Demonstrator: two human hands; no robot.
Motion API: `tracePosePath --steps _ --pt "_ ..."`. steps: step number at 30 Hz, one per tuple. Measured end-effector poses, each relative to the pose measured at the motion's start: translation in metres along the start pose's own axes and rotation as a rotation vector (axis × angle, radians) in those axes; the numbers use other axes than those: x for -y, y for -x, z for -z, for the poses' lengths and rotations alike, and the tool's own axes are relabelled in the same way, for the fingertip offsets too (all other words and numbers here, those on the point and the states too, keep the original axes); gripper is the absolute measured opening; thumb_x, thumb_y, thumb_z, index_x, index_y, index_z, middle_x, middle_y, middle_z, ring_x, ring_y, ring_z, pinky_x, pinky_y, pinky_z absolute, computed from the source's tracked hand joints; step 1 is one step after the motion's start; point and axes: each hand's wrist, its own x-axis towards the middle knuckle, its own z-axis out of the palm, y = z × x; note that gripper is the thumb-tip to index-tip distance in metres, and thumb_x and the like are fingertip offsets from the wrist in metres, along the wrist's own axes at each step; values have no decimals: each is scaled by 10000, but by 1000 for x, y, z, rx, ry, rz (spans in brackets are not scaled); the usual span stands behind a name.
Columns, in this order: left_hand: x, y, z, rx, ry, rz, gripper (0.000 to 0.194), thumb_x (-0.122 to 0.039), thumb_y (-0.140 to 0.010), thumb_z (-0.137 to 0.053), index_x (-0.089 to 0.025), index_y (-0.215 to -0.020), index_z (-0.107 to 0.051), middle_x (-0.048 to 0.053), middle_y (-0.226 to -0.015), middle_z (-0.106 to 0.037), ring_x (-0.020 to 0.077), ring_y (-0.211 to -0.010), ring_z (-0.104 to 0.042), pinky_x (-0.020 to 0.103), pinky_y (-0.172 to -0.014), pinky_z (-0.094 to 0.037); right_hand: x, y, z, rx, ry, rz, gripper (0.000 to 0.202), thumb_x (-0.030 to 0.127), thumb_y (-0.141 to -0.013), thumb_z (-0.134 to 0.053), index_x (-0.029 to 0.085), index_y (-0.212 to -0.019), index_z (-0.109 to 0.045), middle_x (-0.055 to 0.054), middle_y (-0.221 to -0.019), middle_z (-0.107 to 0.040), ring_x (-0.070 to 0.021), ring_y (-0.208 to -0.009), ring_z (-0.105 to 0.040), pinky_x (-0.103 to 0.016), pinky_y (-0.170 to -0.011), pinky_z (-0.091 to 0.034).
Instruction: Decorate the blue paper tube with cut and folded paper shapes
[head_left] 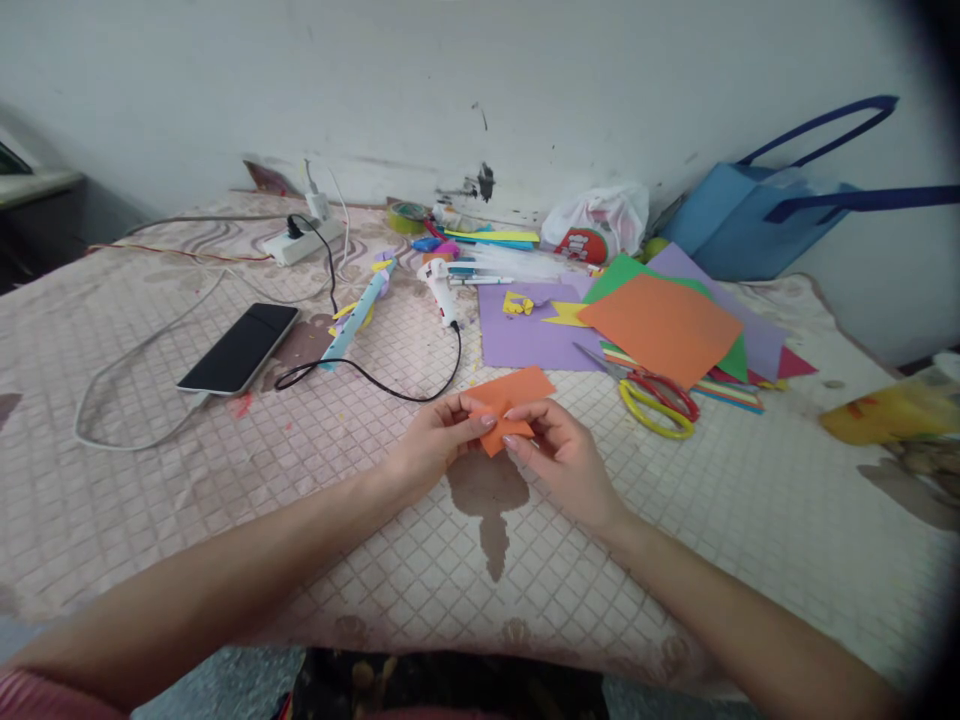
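A small orange paper piece (514,392) is held just above the quilted table cover, folded at its near end. My left hand (437,440) pinches its left edge with thumb and fingers. My right hand (559,455) pinches the folded near corner from the right. Both hands meet over the paper near the middle of the table, above a dark stain on the cover.
Red and yellow scissors (656,398) lie right of my hands beside a stack of coloured sheets (664,325). A glue gun (439,288) with a black cord, a phone (241,347), a power strip (301,240), a blue bag (757,215) and a yellow packet (885,415) ring the area.
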Motion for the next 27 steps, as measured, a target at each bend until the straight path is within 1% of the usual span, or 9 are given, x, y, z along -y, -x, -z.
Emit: tracePosePath --steps 2,6,12,17,22,25,27 --pt "-1 1 -1 -7 7 -13 198 -253 -726 -734 -142 -748 -572 -15 -681 -634 78 -605 -581 218 -641 -428 0 0 0 -8 7 6 192 220 -811 -627 251 -991 -567 -21 -962 -622 -158 -902 -600 -322 -821 -494" --pt "0 0 0 -12 -3 -13 197 -250 -719 -739 -140 -739 -576 -4 -691 -646 96 -631 -597 226 -643 -425 0 1 -1 -71 88 34 203 223 -800 -639 251 -987 -567 -27 -955 -631 -165 -881 -598 -327 -796 -500" --pt "1 0 2 -7 -14 -6 184 -253 -729 -729 -140 -750 -585 10 -717 -654 115 -663 -609 259 -679 -448 2 0 -1 -90 227 121 103 222 -829 -611 247 -927 -597 -23 -894 -637 -166 -827 -597 -337 -768 -495" --pt "1 -1 2 9 -7 -7 182 -250 -732 -727 -137 -744 -585 10 -715 -650 101 -651 -594 248 -678 -442 2 -1 0 -82 285 208 68 214 -846 -587 261 -883 -620 -30 -882 -607 -180 -832 -586 -351 -741 -502" --pt "3 -2 4 14 -7 -1 190 -252 -732 -731 -135 -761 -584 -6 -700 -633 85 -630 -580 226 -649 -427 2 -2 2 -105 393 301 91 206 -845 -588 282 -863 -635 -38 -920 -562 -195 -884 -576 -379 -790 -494" --pt "3 -3 5 24 -11 7 189 -251 -735 -729 -138 -793 -589 -3 -717 -642 89 -635 -585 227 -643 -420 3 -3 4 -72 413 325 120 185 -851 -572 290 -861 -630 -34 -915 -571 -195 -888 -582 -386 -813 -487" --pt "3 -4 5 26 -8 17 191 -250 -736 -729 -138 -813 -594 -3 -722 -642 87 -635 -583 225 -640 -417 3 -3 5 -48 399 328 129 172 -847 -571 287 -850 -630 -35 -952 -576 -197 -923 -583 -390 -840 -479"
